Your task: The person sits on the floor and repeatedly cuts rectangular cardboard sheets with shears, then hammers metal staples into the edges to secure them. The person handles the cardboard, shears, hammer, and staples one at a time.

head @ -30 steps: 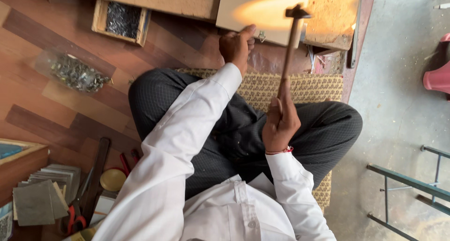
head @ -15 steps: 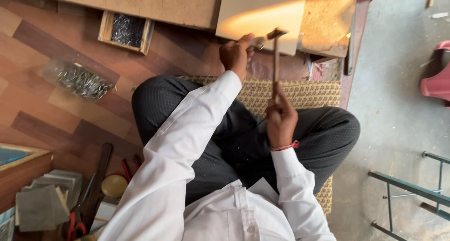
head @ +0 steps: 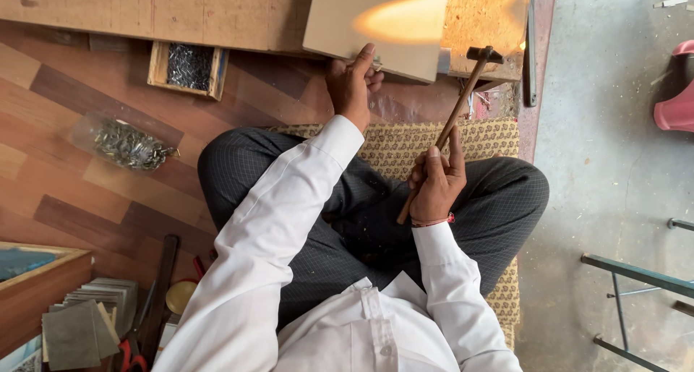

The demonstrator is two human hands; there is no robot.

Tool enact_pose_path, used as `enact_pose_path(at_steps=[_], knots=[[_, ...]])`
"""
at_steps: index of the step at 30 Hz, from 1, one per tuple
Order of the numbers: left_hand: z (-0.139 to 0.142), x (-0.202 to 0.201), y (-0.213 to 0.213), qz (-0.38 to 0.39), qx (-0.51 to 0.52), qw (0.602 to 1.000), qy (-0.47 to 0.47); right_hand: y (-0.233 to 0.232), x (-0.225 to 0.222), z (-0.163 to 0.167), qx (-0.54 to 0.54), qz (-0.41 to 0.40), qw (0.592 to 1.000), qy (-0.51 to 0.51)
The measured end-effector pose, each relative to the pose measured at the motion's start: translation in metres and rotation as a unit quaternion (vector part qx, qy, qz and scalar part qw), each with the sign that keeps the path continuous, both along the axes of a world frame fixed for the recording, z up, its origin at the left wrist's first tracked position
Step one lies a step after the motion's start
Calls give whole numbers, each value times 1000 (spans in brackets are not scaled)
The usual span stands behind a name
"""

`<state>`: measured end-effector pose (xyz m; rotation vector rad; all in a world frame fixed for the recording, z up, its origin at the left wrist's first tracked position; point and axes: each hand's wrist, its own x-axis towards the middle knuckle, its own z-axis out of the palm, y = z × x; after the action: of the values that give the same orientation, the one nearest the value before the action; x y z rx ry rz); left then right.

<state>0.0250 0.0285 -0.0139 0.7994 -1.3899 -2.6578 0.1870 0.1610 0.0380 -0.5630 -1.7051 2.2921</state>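
Head view, looking down at my lap. My right hand (head: 436, 184) is closed around the wooden handle of a hammer (head: 452, 119), which slants up and away from me; its dark metal head hangs just off the near edge of the pale board (head: 376, 21) in front of me, not touching it. My left hand (head: 352, 83) is stretched forward at that same edge, fingers pinched together against it, something small between them that I cannot make out. I sit cross-legged on a patterned woven mat (head: 394, 144). To my left on the wood floor: a small wooden box of nails (head: 189, 68) and a clear bag of metal bits (head: 126, 144).
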Motion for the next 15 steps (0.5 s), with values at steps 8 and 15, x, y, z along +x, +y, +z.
enact_pose_path(at_steps=[8, 15], knots=[[47, -22, -19, 41, -99, 977, 187, 1, 3, 1, -1, -1, 1000, -3], [53, -38, -40, 31, -721, 542, 431, -2, 5, 0, -3, -12, 1000, 20]])
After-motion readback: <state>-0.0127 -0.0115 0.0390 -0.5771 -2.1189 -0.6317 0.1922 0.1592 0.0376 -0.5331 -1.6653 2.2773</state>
